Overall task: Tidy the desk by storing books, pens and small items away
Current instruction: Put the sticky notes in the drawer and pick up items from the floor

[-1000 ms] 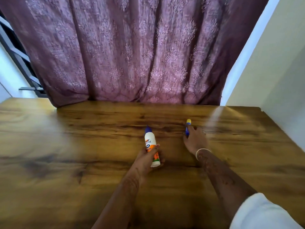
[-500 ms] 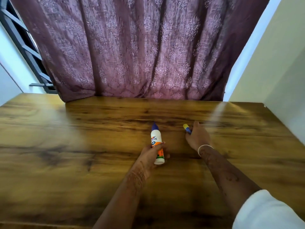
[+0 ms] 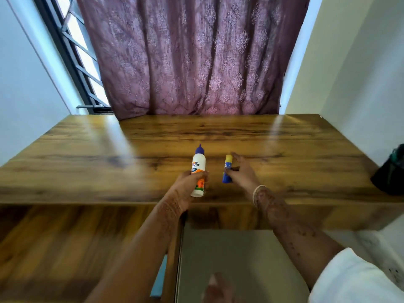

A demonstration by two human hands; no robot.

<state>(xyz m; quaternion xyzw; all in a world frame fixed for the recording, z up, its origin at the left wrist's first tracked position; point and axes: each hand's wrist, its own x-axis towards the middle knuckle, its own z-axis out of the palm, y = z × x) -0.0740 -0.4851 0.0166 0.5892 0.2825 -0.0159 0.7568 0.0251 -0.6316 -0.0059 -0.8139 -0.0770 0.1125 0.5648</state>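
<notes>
In my left hand (image 3: 188, 186) the glue bottle (image 3: 198, 165) is smooth white plastic; in my right hand (image 3: 240, 174) the glue stick (image 3: 227, 169) is glossy plastic. The desk (image 3: 87, 167) is shiny grained wood, the curtain (image 3: 192, 55) matt cloth.

Glue bottle (image 3: 198, 169) left of glue stick (image 3: 227, 169), both above desk (image 3: 87, 162), curtain (image 3: 192, 55) behind

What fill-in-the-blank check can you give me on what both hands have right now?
1. The left hand grips the ____ glue bottle.
2. The right hand holds a blue stick whose cap is ____.
3. Behind the desk hangs a purple ____.
Missing words: white; yellow; curtain.
</notes>
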